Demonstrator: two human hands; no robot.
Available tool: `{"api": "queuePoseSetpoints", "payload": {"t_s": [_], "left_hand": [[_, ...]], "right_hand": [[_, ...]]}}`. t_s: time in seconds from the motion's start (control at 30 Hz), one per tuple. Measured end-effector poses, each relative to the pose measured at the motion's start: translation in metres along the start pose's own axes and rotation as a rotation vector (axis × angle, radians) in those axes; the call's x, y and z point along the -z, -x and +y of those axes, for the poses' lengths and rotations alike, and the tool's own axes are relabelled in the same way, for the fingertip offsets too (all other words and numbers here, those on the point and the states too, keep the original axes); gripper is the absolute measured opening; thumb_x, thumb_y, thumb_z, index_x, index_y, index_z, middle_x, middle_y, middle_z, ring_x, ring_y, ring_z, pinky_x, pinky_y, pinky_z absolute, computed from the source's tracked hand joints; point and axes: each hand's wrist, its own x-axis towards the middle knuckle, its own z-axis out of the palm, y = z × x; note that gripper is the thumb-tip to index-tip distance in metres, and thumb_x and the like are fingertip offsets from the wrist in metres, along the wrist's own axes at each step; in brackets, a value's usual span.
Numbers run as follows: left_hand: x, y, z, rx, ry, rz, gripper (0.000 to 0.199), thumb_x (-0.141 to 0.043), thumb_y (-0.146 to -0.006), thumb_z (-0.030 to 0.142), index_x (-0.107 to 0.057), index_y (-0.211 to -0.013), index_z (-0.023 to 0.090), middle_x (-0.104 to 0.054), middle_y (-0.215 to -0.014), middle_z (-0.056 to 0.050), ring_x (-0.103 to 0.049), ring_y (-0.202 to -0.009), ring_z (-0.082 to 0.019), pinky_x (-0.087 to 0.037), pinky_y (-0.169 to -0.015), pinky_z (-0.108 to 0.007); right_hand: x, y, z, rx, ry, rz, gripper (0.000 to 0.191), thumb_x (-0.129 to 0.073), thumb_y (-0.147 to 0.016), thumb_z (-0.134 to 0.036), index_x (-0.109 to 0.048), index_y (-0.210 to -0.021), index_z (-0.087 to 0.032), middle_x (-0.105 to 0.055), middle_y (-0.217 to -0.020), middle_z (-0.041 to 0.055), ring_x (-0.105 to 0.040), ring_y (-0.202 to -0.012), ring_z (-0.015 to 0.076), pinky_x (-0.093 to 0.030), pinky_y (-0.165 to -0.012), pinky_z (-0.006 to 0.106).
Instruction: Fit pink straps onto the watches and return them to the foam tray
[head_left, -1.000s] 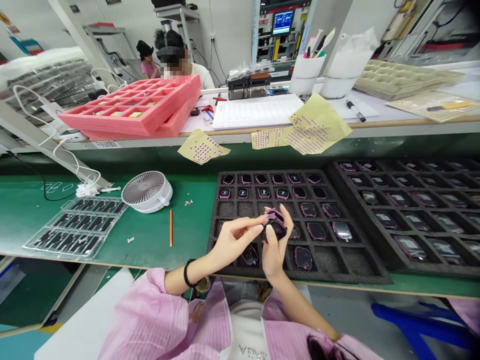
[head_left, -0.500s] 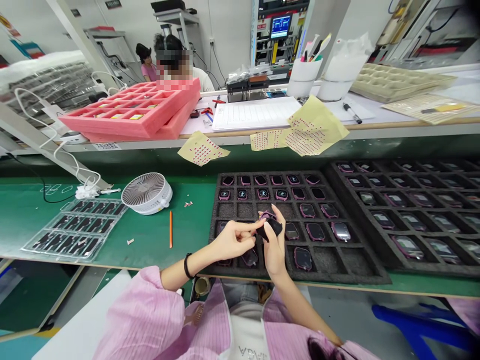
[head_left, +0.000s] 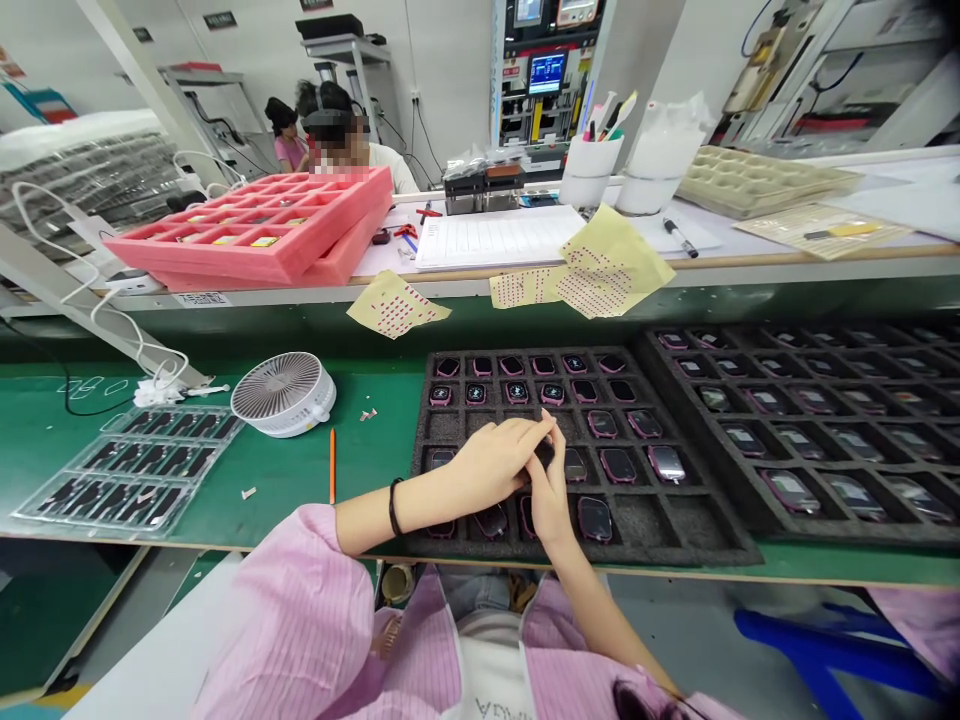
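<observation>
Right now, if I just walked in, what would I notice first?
Probably the pink trays stacked at the shelf's left. A round white fan sits below, on the green table. In the middle, the left hand and right hand meet around a dark thing above a black tray of watches.

One head-worn view. Camera sits high on the near side of the black foam tray [head_left: 643, 522], facing forward and down across it at close range. Field is wide: wearer's pink sleeves [head_left: 307, 590] nearer than the tray, shelf [head_left: 457, 283] beyond it, back wall [head_left: 450, 60] farthest.
</observation>
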Motion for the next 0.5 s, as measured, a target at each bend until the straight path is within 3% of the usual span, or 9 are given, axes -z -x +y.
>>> {"api": "queuePoseSetpoints", "payload": {"t_s": [0.07, 0.13, 0.27, 0.37, 0.5], "left_hand": [[-0.01, -0.004, 0.0, 0.031, -0.069, 0.007, 0.068, -0.048, -0.076, -0.001, -0.032, -0.141, 0.011, -0.055, -0.135, -0.018, -0.054, -0.124, -0.026, -0.05, -0.095, -0.04], [-0.02, -0.006, -0.003, 0.052, -0.079, 0.046, 0.066, -0.046, -0.076, -0.002, -0.032, -0.14, 0.011, -0.056, -0.134, -0.018, -0.055, -0.123, -0.025, -0.051, -0.095, -0.038], [-0.036, -0.004, -0.017, 0.051, 0.034, 0.175, 0.064, -0.049, -0.074, 0.001, -0.04, -0.136, 0.014, -0.06, -0.131, -0.015, -0.059, -0.119, -0.024, -0.052, -0.097, -0.039], [-0.042, 0.0, -0.029, 0.052, 0.186, 0.296, 0.058, -0.055, -0.074, 0.006, -0.049, -0.131, 0.017, -0.064, -0.126, -0.012, -0.063, -0.113, -0.023, -0.052, -0.097, -0.038], [-0.04, 0.004, -0.037, 0.062, 0.382, 0.379, 0.051, -0.07, -0.072, 0.02, -0.057, -0.121, 0.018, -0.069, -0.117, -0.01, -0.067, -0.103, -0.024, -0.053, -0.093, -0.036]], "right_hand": [[0.003, -0.001, 0.006, 0.09, 0.168, -0.04, 0.061, -0.053, -0.089, -0.044, -0.036, -0.143, -0.022, -0.039, -0.149, 0.0104, -0.028, -0.142, 0.0248, -0.021, -0.117, 0.046], [0.007, -0.003, 0.009, 0.131, 0.298, -0.098, 0.064, -0.049, -0.09, -0.044, -0.031, -0.146, -0.018, -0.039, -0.148, 0.015, -0.03, -0.142, 0.0271, -0.024, -0.116, 0.048], [0.015, -0.007, 0.006, 0.104, 0.427, -0.211, 0.066, -0.047, -0.092, -0.045, -0.028, -0.148, -0.017, -0.042, -0.145, 0.0171, -0.033, -0.141, 0.0283, -0.026, -0.116, 0.048], [0.023, -0.011, -0.002, 0.001, 0.354, -0.312, 0.073, -0.054, -0.089, -0.047, -0.025, -0.15, -0.02, -0.04, -0.148, 0.0144, -0.034, -0.14, 0.0275, -0.028, -0.115, 0.047], [0.038, -0.028, -0.015, -0.249, 0.034, -0.459, 0.084, -0.064, -0.083, -0.042, -0.018, -0.153, -0.029, -0.055, -0.135, 0.0086, -0.058, -0.118, 0.0232, -0.043, -0.105, 0.044]]}}
